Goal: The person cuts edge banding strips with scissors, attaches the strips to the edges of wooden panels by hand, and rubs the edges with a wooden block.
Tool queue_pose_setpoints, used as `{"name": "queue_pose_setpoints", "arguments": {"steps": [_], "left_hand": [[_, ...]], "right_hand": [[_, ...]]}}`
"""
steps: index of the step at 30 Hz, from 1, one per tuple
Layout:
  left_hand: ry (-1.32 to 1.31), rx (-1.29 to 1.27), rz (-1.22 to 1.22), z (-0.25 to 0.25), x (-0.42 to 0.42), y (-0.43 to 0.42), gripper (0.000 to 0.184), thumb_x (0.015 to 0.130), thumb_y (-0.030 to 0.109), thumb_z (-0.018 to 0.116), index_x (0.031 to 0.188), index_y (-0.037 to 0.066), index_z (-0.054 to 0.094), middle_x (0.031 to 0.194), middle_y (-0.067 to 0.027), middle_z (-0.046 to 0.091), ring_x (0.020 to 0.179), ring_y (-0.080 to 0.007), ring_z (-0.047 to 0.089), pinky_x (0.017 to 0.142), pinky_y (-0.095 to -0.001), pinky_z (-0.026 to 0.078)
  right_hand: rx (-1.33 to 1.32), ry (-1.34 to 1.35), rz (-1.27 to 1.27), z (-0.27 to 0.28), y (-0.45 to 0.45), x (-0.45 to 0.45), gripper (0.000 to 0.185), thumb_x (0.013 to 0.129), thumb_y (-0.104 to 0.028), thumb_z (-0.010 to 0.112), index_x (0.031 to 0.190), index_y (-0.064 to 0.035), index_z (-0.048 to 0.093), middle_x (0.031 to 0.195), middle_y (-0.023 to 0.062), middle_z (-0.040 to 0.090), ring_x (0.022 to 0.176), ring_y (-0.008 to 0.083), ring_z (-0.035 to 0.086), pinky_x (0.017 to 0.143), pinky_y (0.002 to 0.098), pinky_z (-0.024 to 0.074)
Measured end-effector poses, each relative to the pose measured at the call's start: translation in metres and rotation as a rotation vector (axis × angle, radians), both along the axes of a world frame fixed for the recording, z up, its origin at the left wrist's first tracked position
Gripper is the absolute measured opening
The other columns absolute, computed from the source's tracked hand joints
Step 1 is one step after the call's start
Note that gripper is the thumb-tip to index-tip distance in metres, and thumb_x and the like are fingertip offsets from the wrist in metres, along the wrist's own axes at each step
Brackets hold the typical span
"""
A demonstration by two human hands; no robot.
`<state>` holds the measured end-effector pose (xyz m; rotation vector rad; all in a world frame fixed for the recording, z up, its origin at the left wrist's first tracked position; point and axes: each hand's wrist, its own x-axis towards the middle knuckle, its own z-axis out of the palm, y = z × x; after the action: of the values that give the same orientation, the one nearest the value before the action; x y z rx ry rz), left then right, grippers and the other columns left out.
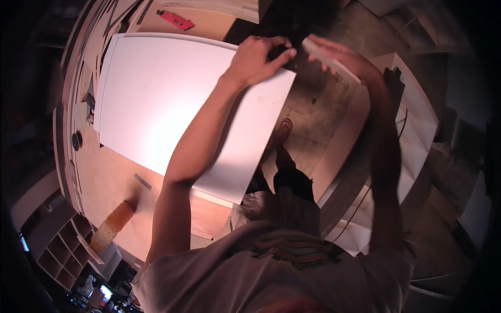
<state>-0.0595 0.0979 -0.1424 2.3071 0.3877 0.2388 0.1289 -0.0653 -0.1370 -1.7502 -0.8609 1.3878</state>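
A large white panel (156, 88) lies flat on a wooden workbench. My left hand (255, 61) is over the panel's far right edge, thumb and fingers apart in a curve, with nothing seen between them. Off the panel's right corner, my right hand (342, 58) is raised above the floor, slightly blurred. It grips a pale, flat, narrow block (330, 60), whose exact kind I cannot make out. A gap separates the block from the panel.
On the bench (112, 180) are a red tool (176, 20), a small grey strip (142, 181), a black round object (76, 141) and an orange-yellow roll or bottle (112, 225). To the right stands a pale open cabinet frame (415, 133). My foot (284, 129) is on the floor between.
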Motion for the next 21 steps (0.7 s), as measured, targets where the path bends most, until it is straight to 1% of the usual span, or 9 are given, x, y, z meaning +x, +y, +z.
{"name": "queue_pose_setpoints", "arguments": {"steps": [1, 2, 4, 6, 10, 12, 14, 18, 21], "left_hand": [[-0.009, 0.008, -0.075, 0.000, -0.003, 0.000, 0.034, 0.079, 0.034, 0.062, 0.098, 0.006, 0.063, 0.072, -0.0123, 0.064, 0.077, -0.0276, 0.060, 0.077, -0.0361, 0.046], [-0.017, 0.019, -0.153, 0.000, -0.004, 0.000, 0.042, 0.073, 0.037, 0.068, 0.103, 0.008, 0.061, 0.071, -0.0104, 0.064, 0.078, -0.0261, 0.060, 0.079, -0.0354, 0.045], [-0.016, 0.231, -0.197, 0.009, -0.016, -0.014, 0.056, 0.067, 0.040, 0.071, 0.113, 0.011, 0.056, 0.083, -0.0124, 0.063, 0.087, -0.0287, 0.057, 0.091, -0.0377, 0.038], [-0.031, 0.313, -0.102, 0.004, -0.023, -0.032, 0.057, 0.068, 0.035, 0.071, 0.116, 0.010, 0.053, 0.087, -0.0133, 0.061, 0.091, -0.0288, 0.055, 0.091, -0.0390, 0.038], [0.049, 0.221, 0.088, 0.008, -0.020, -0.055, 0.055, 0.072, 0.020, 0.066, 0.122, 0.007, 0.047, 0.088, -0.0117, 0.061, 0.097, -0.0277, 0.053, 0.095, -0.0410, 0.034], [0.093, 0.215, 0.083, 0.014, -0.015, -0.061, 0.055, 0.073, 0.018, 0.064, 0.122, 0.004, 0.045, 0.089, -0.0124, 0.060, 0.098, -0.0290, 0.052, 0.096, -0.0408, 0.033], [0.246, 0.566, 0.171, 0.021, -0.008, -0.066, 0.050, 0.073, 0.018, 0.062, 0.117, 0.003, 0.048, 0.092, -0.0135, 0.058, 0.097, -0.0310, 0.051, 0.092, -0.0419, 0.035], [0.405, 0.551, -0.032, 0.037, 0.001, -0.057, 0.026, 0.074, 0.018, 0.064, 0.095, 0.002, 0.062, 0.094, -0.0155, 0.058, 0.096, -0.0329, 0.054, 0.083, -0.0421, 0.042], [0.484, 0.460, -0.179, 0.043, 0.009, -0.041, 0.021, 0.075, 0.016, 0.064, 0.092, 0.004, 0.062, 0.095, -0.0133, 0.059, 0.098, -0.0328, 0.054, 0.083, -0.0408, 0.043]], "right_hand": [[0.151, 0.114, -0.253, -0.003, -0.013, 0.002, 0.052, 0.093, -0.039, 0.045, 0.133, -0.0067, 0.038, 0.109, 0.0070, 0.058, 0.073, 0.0076, 0.051, 0.058, 0.0207, 0.0437], [0.162, 0.132, -0.266, -0.019, -0.030, 0.008, 0.052, 0.093, -0.039, 0.045, 0.133, -0.0067, 0.038, 0.109, 0.0070, 0.058, 0.073, 0.0076, 0.051, 0.058, 0.0207, 0.0437], [0.388, 0.566, -0.786, -0.085, -0.075, 0.013, 0.047, 0.094, -0.038, 0.043, 0.128, -0.0053, 0.043, 0.110, 0.0075, 0.058, 0.073, 0.0077, 0.051, 0.057, 0.0211, 0.0430], [0.218, 0.635, -0.980, -0.151, -0.129, -0.005, 0.043, 0.095, -0.036, 0.041, 0.121, -0.0038, 0.048, 0.100, 0.0058, 0.059, 0.068, 0.0086, 0.051, 0.057, 0.0223, 0.0425], [0.014, 0.802, -0.881, -0.262, -0.258, -0.067, 0.041, 0.094, -0.040, 0.042, 0.114, -0.0064, 0.053, 0.081, 0.0003, 0.054, 0.061, 0.0103, 0.052, 0.054, 0.0233, 0.0438], [-0.309, 0.675, -1.059, -0.260, -0.295, -0.102, 0.039, 0.092, -0.043, 0.043, 0.109, -0.0091, 0.053, 0.086, 0.0035, 0.058, 0.064, 0.0125, 0.055, 0.054, 0.0250, 0.0461], [-0.366, 0.649, -1.073, -0.279, -0.343, -0.134, 0.038, 0.091, -0.042, 0.047, 0.110, -0.0096, 0.053, 0.087, 0.0039, 0.057, 0.064, 0.0130, 0.055, 0.052, 0.0262, 0.0460], [-0.410, 0.689, -1.084, -0.283, -0.385, -0.167, 0.036, 0.090, -0.039, 0.050, 0.114, -0.0128, 0.052, 0.086, 0.0042, 0.057, 0.062, 0.0130, 0.055, 0.047, 0.0260, 0.0449], [-0.497, 0.710, -1.056, -0.280, -0.389, -0.170, 0.038, 0.089, -0.038, 0.052, 0.123, -0.0191, 0.051, 0.087, 0.0023, 0.052, 0.061, 0.0117, 0.050, 0.046, 0.0221, 0.0390]]}}
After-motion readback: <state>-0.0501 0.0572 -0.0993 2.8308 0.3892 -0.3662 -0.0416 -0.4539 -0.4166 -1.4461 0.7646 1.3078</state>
